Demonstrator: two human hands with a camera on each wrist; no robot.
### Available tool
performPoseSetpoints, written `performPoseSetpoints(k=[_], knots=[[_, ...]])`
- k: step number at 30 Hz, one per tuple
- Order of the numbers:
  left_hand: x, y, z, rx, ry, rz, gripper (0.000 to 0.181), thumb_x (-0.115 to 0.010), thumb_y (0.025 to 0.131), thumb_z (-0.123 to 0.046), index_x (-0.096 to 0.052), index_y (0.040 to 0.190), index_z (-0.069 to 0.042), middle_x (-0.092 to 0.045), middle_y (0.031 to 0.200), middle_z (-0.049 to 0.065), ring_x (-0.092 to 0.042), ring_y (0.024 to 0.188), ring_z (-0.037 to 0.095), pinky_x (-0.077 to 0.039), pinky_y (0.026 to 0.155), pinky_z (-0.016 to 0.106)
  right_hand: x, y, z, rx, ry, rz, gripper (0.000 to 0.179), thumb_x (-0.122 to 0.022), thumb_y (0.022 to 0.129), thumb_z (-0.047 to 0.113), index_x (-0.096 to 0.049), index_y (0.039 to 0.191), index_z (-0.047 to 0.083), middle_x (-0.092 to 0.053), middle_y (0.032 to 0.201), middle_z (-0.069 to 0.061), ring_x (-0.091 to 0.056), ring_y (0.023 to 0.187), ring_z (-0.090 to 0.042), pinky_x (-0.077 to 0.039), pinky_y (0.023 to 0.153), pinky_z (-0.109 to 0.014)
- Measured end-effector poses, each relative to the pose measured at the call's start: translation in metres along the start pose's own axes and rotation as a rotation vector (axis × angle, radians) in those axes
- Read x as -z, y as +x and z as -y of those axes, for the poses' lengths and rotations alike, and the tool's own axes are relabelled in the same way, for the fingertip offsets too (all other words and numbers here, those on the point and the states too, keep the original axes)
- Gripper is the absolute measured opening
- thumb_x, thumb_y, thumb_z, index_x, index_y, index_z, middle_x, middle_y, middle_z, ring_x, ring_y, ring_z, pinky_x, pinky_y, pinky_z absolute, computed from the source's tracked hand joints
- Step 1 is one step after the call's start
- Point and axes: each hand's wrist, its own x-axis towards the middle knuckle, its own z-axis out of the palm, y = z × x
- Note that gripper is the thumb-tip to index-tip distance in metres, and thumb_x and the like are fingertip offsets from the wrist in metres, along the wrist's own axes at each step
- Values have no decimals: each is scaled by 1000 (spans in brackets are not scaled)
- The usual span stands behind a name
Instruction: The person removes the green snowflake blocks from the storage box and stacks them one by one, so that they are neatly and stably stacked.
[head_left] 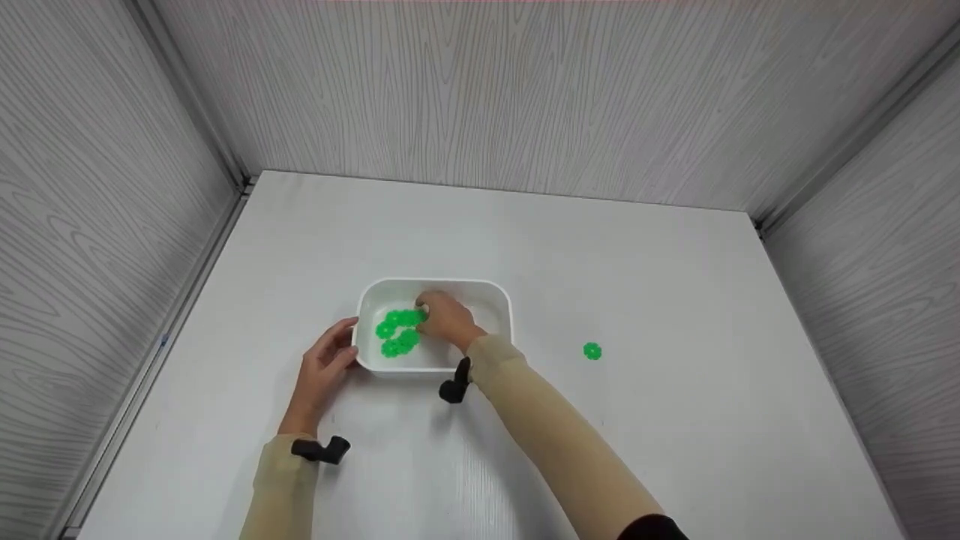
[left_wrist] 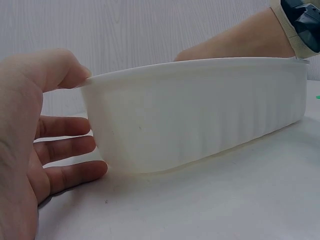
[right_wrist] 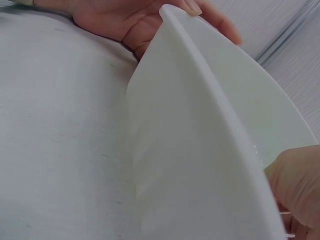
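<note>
No text, label, brand, number or sign can be read in any of the three views.
</note>
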Motion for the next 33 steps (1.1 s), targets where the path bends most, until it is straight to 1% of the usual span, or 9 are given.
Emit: performPoseSetpoints(k=[1, 6, 10, 13, 18, 24, 29, 33], knots=[[0, -1, 0, 0, 8, -2, 43, -54, 91, 1, -46, 133, 2, -52, 121, 28, -50, 108, 44, -50, 77, 22, -1, 0, 1, 3, -17, 0, 38, -69, 85, 21, -59, 121, 15, -55, 122, 0, -49, 112, -14, -42, 91, -33], [0, -1, 1, -1, 15, 3, 43, -54, 92, -1, -46, 134, 1, -52, 123, 26, -50, 109, 42, -50, 79, 24, -3, 0, 1, 8, -32, -7, 32, -68, 86, 22, -60, 117, 15, -56, 114, 0, -50, 102, -13, -44, 88, -32], [0, 0, 1, 4, 12, 4, 43, -54, 91, 0, -46, 134, 2, -52, 122, 27, -51, 107, 44, -50, 79, 28, -2, -1, -1, 7, -6, -8, 30, -68, 85, 22, -59, 113, 15, -55, 112, 1, -50, 98, -13, -44, 86, -32], [-1, 0, 0, 13, 12, 1, 43, -54, 91, -1, -45, 134, 2, -51, 122, 27, -50, 107, 44, -50, 80, 27, -2, -2, -2, 8, 35, -5, 30, -69, 85, 22, -58, 112, 16, -53, 110, 1, -50, 94, -13, -44, 84, -31], [0, -2, -1, 34, 27, -7, 43, -54, 92, -2, -46, 134, 0, -51, 124, 26, -50, 110, 40, -49, 79, 23, 0, -4, -4, 31, 92, -6, 30, -69, 84, 22, -57, 111, 16, -51, 105, 2, -50, 89, -13, -45, 79, -29], [0, -1, -2, 21, 50, -4, 43, -53, 92, -2, -46, 135, -1, -51, 125, 25, -50, 112, 38, -49, 82, 22, 6, -7, -8, 48, 107, -4, 33, -69, 85, 23, -58, 115, 15, -52, 100, 2, -51, 91, -13, -45, 78, -29], [-1, 0, 0, 12, -6, 5, 43, -52, 92, 1, -45, 134, 2, -50, 123, 28, -49, 110, 43, -50, 80, 26, 13, -10, -12, 59, 120, -8, 33, -68, 85, 21, -58, 116, 13, -56, 104, -2, -53, 95, -15, -45, 80, -30], [0, 1, 4, 19, -37, 3, 43, -53, 92, 3, -46, 134, 1, -51, 122, 28, -49, 108, 44, -51, 79, 26, 17, -13, -17, 73, 139, -16, 33, -69, 85, 21, -59, 115, 12, -58, 106, -5, -54, 97, -17, -46, 81, -30]])
